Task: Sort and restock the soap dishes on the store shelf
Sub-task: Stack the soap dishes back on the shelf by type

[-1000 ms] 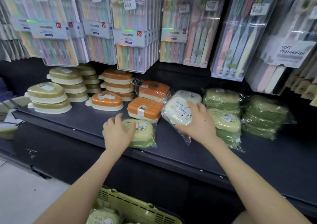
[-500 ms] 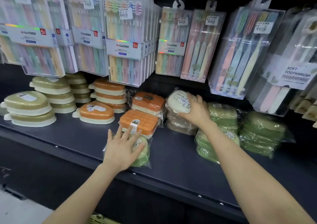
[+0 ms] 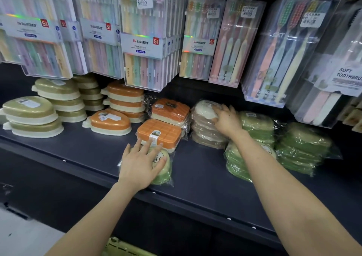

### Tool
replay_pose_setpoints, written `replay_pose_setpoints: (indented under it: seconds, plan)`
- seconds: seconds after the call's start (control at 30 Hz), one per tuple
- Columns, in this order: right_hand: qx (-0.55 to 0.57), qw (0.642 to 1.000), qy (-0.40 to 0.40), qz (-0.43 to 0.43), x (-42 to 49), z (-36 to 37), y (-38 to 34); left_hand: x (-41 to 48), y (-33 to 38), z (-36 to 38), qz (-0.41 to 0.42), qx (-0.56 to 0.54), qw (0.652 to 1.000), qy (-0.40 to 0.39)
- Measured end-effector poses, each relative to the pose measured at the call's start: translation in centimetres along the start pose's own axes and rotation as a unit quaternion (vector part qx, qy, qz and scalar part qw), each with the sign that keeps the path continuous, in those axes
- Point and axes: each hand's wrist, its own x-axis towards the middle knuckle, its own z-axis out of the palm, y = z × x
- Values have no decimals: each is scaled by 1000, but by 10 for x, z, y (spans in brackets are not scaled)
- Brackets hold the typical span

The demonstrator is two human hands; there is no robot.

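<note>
On the dark shelf (image 3: 197,169), near its front edge, lies a green soap dish (image 3: 163,172) in clear wrap. My left hand (image 3: 140,164) rests flat on it with fingers spread. Further back, my right hand (image 3: 227,121) grips a white wrapped soap dish (image 3: 204,110), which sits on top of a stack of pale wrapped dishes (image 3: 205,134). Right of that stack stand two piles of green wrapped dishes (image 3: 258,124) (image 3: 303,147). My right forearm partly hides the nearer green pile.
Two orange rectangular dishes (image 3: 158,133) (image 3: 170,110) sit just behind my left hand. Orange oval dishes (image 3: 109,121) and olive ones (image 3: 29,109) fill the left. Toothbrush packs (image 3: 145,40) hang low over the back rows. A green basket (image 3: 121,249) is below.
My right hand carried the white dish back and up onto the pale stack. My left hand flattened on the green dish with its fingers spread. The view shifted closer to the shelf.
</note>
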Motion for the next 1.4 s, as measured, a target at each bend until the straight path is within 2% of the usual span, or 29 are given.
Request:
replay_pose_setpoints:
  seconds: [0.23, 0.33, 0.4, 0.43, 0.53, 0.6, 0.73, 0.83, 1.07, 1.23, 1.4]
  plan:
    - [-46, 999, 9, 14, -7, 3, -10, 0, 1, -2, -7, 9, 1000, -13]
    - [-30, 994, 105, -17, -31, 5, -25, -1, 2, -3, -5, 9, 1000, -10]
    - [59, 974, 204, -81, -58, 11, -41, -3, 1, -5, 1, -11, 1000, -8]
    - [118, 962, 219, -109, -76, 14, -52, -4, 0, -7, 0, -42, 999, -2]
    - [212, 958, 90, -168, -125, 24, -85, -13, -9, -15, -36, -162, 985, 54]
    - [207, 957, 19, -201, -139, 36, -102, -25, -18, -18, -63, -190, 976, 86]
    - [136, 966, -58, -212, -138, 54, -129, -50, -43, -18, -115, -212, 968, 74]
    - [102, 971, -54, -209, -137, 61, -134, -61, -56, -18, -151, -232, 958, 73]
    - [115, 976, -53, -180, -165, 52, -100, -63, -40, -18, -143, -247, 952, 109]
    - [144, 978, -53, -142, -207, 37, -32, -58, 6, -16, -69, -250, 961, 93]
    - [228, 971, -7, -68, -249, 24, 37, -52, 55, -2, -3, -234, 971, 49]
